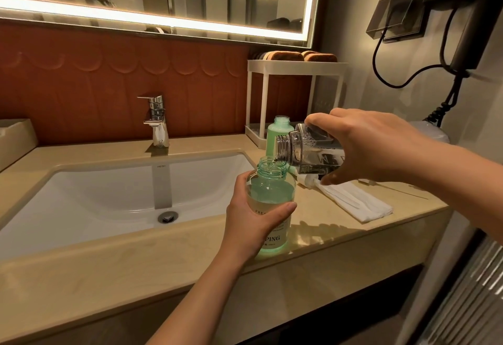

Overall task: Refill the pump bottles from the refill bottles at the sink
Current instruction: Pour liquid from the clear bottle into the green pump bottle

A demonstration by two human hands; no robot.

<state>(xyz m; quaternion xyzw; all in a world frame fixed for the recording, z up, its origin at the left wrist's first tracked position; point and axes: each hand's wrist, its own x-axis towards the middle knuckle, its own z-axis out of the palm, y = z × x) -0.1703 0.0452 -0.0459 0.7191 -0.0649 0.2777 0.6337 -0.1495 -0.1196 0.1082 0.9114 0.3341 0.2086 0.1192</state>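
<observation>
A clear green-tinted bottle [270,189] with its pump off stands on the counter right of the sink, and my left hand [249,219] grips its body. My right hand [367,146] holds a clear grey bottle [307,148] tipped on its side, its threaded mouth just over the green bottle's open neck, with a thin stream of clear liquid running in. Behind them stands a second, opaque green bottle [277,135] with no cap. A white pump head [309,180] lies on the counter under the tipped bottle, partly hidden.
The white sink [109,189] with a chrome tap [156,116] lies to the left. A folded white cloth [356,202] lies on the counter at right. A white rack [294,66] with brown towels stands at the back. A wall hairdryer [462,18] hangs at upper right.
</observation>
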